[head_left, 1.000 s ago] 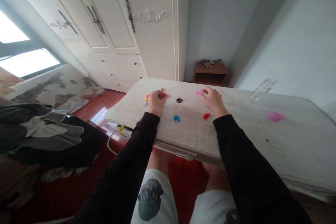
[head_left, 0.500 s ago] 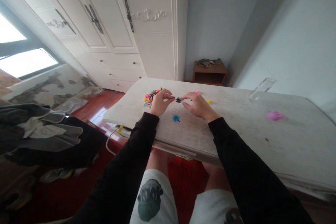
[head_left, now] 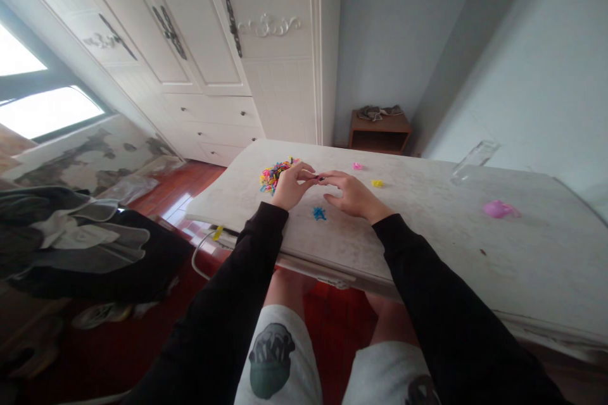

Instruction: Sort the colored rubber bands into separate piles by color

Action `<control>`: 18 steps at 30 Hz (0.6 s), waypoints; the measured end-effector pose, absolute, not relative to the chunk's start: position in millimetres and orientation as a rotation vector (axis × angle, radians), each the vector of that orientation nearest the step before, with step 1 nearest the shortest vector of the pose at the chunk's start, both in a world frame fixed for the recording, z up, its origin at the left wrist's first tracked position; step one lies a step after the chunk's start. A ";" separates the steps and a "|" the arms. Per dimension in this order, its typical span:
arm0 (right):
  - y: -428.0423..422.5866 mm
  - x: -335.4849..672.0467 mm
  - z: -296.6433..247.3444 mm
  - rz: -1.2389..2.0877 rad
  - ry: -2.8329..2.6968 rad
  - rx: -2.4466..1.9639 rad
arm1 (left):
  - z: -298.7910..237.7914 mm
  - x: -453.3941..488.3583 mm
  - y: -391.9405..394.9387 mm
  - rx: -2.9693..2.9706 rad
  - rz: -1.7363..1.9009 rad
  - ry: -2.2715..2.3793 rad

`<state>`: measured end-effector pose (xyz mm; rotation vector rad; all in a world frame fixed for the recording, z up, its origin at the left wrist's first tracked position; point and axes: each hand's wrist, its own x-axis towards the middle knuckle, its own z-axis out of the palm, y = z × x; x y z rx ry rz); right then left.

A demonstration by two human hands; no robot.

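Observation:
My left hand (head_left: 291,186) is closed in a pinch beside a heap of small multicoloured pieces (head_left: 268,178). What its fingertips hold is too small to make out. My right hand (head_left: 352,193) reaches in from the right, its fingers stretched out and its thumb apart from them. Its fingertips meet those of my left hand over some small black pieces (head_left: 321,178), which they mostly cover. Just below both hands lies a little cluster of blue pieces (head_left: 318,213). Beyond my right hand are a pink cluster (head_left: 357,166) and a yellow cluster (head_left: 377,183).
Everything lies on a whitish table (head_left: 427,247). Toward its right side are a clear glass-like container (head_left: 475,161) and a crumpled pink bag-like item (head_left: 500,209). A white wardrobe (head_left: 285,88) and a small brown cabinet (head_left: 380,130) stand behind the table.
My right hand has moved left, so its fingertips now touch my left fingertips and cover most of the black pieces. The yellow and pink clusters have come into fuller view.

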<state>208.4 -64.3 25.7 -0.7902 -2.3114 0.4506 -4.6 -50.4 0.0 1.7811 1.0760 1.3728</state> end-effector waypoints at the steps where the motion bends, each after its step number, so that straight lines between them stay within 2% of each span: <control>1: -64.7 208.3 26.2 0.453 -2.312 -0.791 | -0.2 -4.8 -50.3 1.777 1.368 1.078; 18: -63.5 208.0 26.5 0.467 -2.258 -0.798 | -2.9 -5.4 -49.6 1.812 1.330 1.023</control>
